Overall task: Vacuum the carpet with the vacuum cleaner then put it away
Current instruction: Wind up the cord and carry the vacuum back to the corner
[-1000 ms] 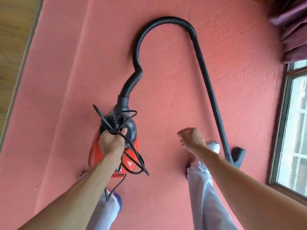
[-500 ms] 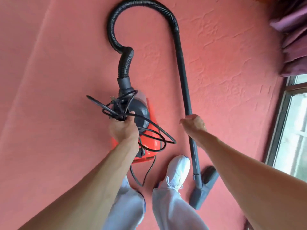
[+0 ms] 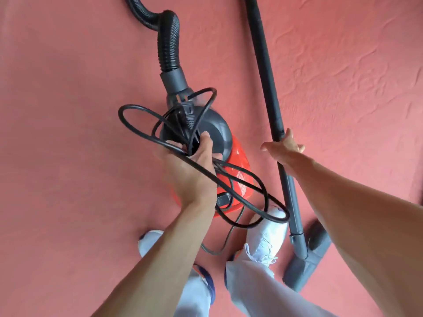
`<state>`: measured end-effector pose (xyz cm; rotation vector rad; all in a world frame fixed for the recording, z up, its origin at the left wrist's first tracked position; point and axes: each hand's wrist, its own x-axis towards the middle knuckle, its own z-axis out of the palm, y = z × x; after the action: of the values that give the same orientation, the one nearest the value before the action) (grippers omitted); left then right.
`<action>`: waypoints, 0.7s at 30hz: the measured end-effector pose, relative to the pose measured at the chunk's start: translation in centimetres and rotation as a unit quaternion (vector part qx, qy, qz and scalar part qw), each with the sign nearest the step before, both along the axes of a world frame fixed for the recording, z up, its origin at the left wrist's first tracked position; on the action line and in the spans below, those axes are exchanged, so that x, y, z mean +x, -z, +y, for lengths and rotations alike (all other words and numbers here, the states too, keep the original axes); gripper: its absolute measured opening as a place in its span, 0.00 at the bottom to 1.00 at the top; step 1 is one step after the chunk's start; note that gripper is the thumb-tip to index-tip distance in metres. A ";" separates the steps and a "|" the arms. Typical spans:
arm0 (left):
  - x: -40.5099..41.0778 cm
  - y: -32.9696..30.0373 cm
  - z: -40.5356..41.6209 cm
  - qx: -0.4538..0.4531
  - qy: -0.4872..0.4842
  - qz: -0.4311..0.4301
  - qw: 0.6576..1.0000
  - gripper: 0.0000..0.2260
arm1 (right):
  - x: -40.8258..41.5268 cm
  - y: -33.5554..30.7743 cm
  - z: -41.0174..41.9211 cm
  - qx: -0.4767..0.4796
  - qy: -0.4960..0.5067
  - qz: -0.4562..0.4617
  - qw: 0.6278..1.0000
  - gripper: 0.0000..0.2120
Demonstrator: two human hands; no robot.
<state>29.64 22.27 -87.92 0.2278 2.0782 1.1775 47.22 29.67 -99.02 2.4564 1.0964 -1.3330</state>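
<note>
The red vacuum cleaner (image 3: 238, 165) with its dark grey dome hangs over the pink carpet (image 3: 68, 133). My left hand (image 3: 194, 175) grips a bundle of looped black power cord (image 3: 135, 106), whose plug (image 3: 186, 113) sticks up above my fingers. The hand's hold on the cleaner itself is hidden. The ribbed black hose (image 3: 168, 42) curves up out of the frame. The dark wand (image 3: 263, 53) slants down to the grey floor nozzle (image 3: 306, 266). My right hand (image 3: 281, 149) wraps over the wand midway, thumb on the left, fingers on the right.
My white shoes (image 3: 267, 232) stand on the carpet just below the cleaner, with the nozzle beside the right one. A length of cord trails down between my feet. Carpet fills the rest of the view.
The view has closed in on the cleaner. My right hand went from the air to the wand and now spreads around it. My left hand still holds the cord bundle.
</note>
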 end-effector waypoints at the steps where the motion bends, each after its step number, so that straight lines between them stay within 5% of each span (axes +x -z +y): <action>1: 0.1 0.0 0.3 -0.005 -0.009 -0.018 1.000 0.18 | 0.3 0.4 0.2 -0.009 -0.008 -0.012 1.000 0.38; 3: 0.5 -0.3 0.9 -0.017 -0.021 -0.050 0.998 0.06 | 0.9 0.8 0.6 -0.015 -0.025 -0.032 0.999 0.33; 10: -0.2 -1.7 1.5 -0.082 -0.030 -0.135 0.987 0.08 | -0.8 -3.5 1.4 0.076 0.021 0.061 0.995 0.20; 21: -4.3 -17.8 2.5 -0.107 -0.101 -0.159 0.976 0.06 | -5.9 -26.8 6.0 0.218 -0.023 0.172 0.960 0.19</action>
<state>25.37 24.80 -70.17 -0.2642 1.9522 1.0167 41.36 35.63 -72.24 2.5131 1.6777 -1.7049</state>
